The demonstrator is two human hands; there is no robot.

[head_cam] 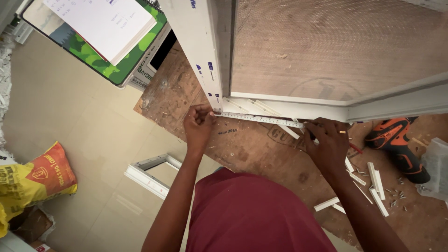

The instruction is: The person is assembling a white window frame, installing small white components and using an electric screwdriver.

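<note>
Measuring tape (259, 119), a thin pale strip with fine markings, is stretched along the lower rail of a white window frame (298, 111) with mesh, its left end pinched by the left hand (198, 123) at the frame's corner and its right end pressed down under the closed right hand (329, 142). The frame is laid on a brown wooden surface (252, 149) littered with white offcuts (375, 182) and screws, an orange drill (396, 140) at the right. Beige floor tiles, a yellow sack (35, 179) and a small white frame (151, 175) are seen at the left.

Both my arms reach out, hands set apart.

My left hand (198, 122) is farther left, fingers curled into a pinch, wrist straight. My right hand (326, 142) lies knuckles-up to the right, fingers bent downward, forearm angling in from near right.
</note>
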